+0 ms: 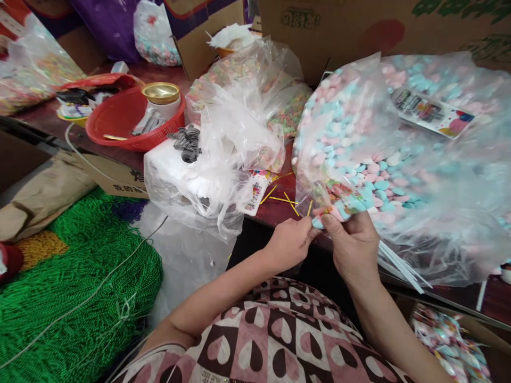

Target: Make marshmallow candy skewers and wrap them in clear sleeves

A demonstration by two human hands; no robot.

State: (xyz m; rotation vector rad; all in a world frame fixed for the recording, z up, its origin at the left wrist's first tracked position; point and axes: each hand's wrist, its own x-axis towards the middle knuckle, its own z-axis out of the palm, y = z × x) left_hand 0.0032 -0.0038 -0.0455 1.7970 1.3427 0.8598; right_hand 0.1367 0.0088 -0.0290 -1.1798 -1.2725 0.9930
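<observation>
Left hand: at the near edge of the desk, fingers curled, thumb and forefinger pinching the near corner of the candy bag from the left.
Right hand: just beside the left hand, almost touching it, thumb and fingers pinching the same corner from the right; a bundle of thin white sticks juts out to the right from under this hand.
Candy bag: a big clear plastic bag full of pale pink, blue and white heart-shaped sweets, lying on the right part of the desk, its near corner pulled over the edge into both hands; a printed label card shows through the plastic at the far right.
Desk: dark red-brown top, with a few thin yellow sticks scattered just left of the held corner.
Crumpled clear bags: heaped in the middle of the desk, over a bag of mixed-colour sweets.
Black hair ties: a small pile on a white wrapped block, left of the heap.
Red basket: far left on the desk, holding a white jar with a gold lid.
Green netting: bunched on the floor at the near left, with a pale cord lying across it.
Cardboard boxes: standing along the far side, behind the bags.
</observation>
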